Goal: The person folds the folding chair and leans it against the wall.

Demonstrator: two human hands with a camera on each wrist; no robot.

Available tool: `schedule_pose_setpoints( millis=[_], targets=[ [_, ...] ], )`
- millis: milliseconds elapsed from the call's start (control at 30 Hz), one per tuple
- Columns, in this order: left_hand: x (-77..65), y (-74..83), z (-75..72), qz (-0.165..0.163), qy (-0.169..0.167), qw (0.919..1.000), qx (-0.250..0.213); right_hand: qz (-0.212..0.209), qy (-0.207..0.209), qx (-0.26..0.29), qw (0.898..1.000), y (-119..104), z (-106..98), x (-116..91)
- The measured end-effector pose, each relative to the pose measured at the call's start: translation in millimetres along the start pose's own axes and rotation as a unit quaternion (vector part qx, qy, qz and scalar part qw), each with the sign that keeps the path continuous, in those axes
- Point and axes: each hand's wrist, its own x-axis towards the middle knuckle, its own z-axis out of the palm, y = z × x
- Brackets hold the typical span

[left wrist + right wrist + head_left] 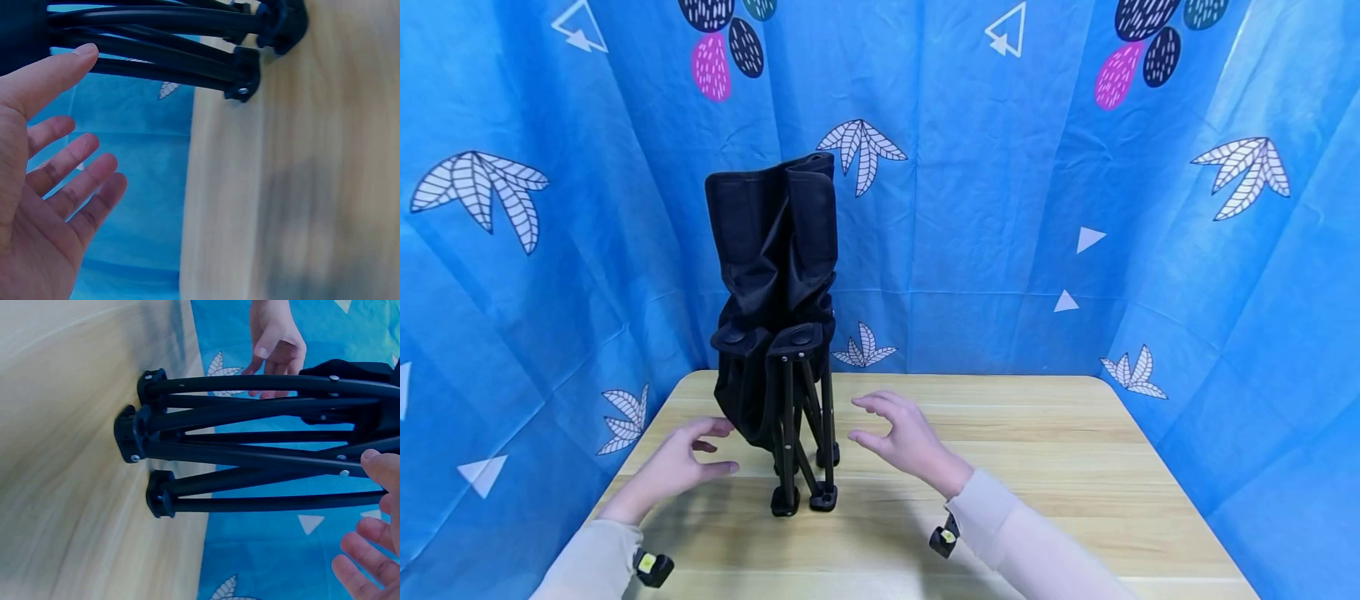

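Note:
A folded black camping chair stands upright on the wooden table, its fabric gathered above thin black legs. Black plastic feet at the leg ends rest on the tabletop. To the chair's left is my left hand, fingers spread and slightly bent, holding nothing; its fingertips lie close to the fabric, and I cannot tell whether they touch. On the other side, my right hand hovers apart from the legs with thumb and fingers parted. The left wrist view shows the chair legs beyond the left thumb.
The pale wooden table extends to the right of the chair. Blue patterned curtains hang behind it and along both sides. A small black wrist camera sits by the left sleeve, and another by the right.

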Motion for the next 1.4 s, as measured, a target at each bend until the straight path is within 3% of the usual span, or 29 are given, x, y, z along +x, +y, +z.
schedule_pose_setpoints(
  millis=[267, 833, 1167, 1400],
  targets=[
    [-4.1, -4.5, 14.9, -0.004, -0.019, 0.9998, -0.005, 0.017, -0.004, 0.007, 1.000, 2, 9, -10],
    [-12.0, -5.3, 40.2, -0.001, -0.106, 0.9922, -0.065, 0.055, -0.046, 0.012, 0.997, 6, 26, -21],
    [-8.4, 2.8, 52.9, -0.056, -0.078, 0.9895, -0.108, 0.088, -0.063, 0.038, 0.993, 6, 39, -23],
    [-8.1, 10.9, 62.4, -0.090, -0.078, 0.9819, -0.147, 0.106, -0.075, 0.052, 0.990, 6, 52, -21]
  ],
)
